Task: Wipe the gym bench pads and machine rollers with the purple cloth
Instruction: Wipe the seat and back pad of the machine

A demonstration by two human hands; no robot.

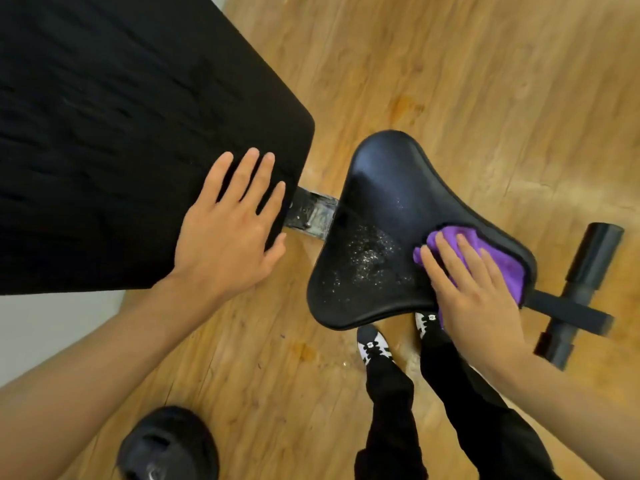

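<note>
No text, brand or number can be read. The black weight plate (pixel 166 445) on the wooden floor (pixel 450 81) carries a pale mark near its hub (blurred, no letters to make out), and the black-and-white shoes (pixel 373 344) each show a small round badge, too small to read.
</note>
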